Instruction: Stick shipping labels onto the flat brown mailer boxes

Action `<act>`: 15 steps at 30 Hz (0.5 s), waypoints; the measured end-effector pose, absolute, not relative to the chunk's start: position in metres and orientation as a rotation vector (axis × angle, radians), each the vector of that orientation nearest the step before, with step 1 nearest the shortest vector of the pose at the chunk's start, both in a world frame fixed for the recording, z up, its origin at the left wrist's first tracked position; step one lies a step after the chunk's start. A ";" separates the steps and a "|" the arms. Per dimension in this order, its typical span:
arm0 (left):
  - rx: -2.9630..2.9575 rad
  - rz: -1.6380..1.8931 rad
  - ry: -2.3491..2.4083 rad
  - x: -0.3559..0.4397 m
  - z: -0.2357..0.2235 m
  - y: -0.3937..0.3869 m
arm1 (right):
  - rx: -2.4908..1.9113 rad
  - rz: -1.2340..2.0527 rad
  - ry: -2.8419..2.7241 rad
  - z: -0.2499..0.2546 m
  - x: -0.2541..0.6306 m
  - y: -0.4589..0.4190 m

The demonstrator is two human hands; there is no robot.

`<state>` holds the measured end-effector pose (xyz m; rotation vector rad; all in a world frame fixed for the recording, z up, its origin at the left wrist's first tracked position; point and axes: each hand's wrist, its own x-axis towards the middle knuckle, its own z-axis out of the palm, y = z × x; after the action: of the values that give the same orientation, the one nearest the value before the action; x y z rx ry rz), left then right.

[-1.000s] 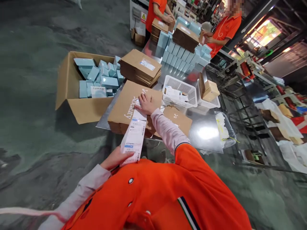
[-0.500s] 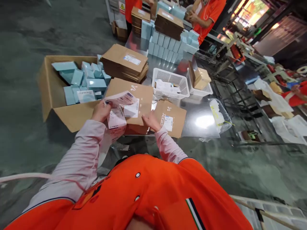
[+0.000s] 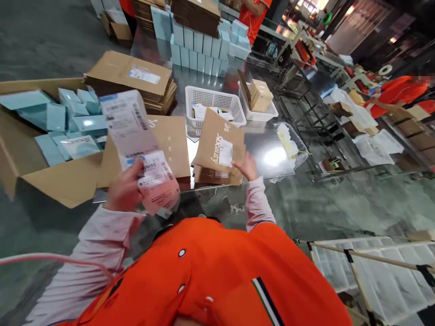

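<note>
Holding labels [image 3: 139, 145] in left hand [image 3: 124, 188], right hand [image 3: 248, 165] on kraft mailer [image 3: 219, 147]

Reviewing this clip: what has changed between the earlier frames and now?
The left hand has raised the strip of printed labels higher and still grips it. The right hand has moved to the near edge of a kraft mailer, which now sits tilted up instead of lying flat. The carton of pale blue boxes, white basket and stacked mailers stayed put.
</note>
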<state>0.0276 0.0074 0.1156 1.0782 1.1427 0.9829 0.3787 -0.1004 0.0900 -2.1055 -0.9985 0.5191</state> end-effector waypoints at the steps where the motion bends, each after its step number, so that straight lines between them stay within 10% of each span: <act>1: 1.121 0.927 1.161 0.029 0.109 -0.001 | -2.068 0.606 -1.101 0.089 0.362 -0.096; 6: 1.249 0.566 1.017 0.037 0.099 -0.036 | -1.296 1.067 -1.392 0.083 0.241 -0.069; 15: 1.109 0.868 1.157 0.006 0.105 -0.026 | -1.304 1.193 -1.361 0.094 0.184 -0.054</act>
<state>0.0065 -0.0262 0.1050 1.1088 1.1565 0.8677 0.1840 -0.0538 0.0935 -1.3042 -1.3615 1.1934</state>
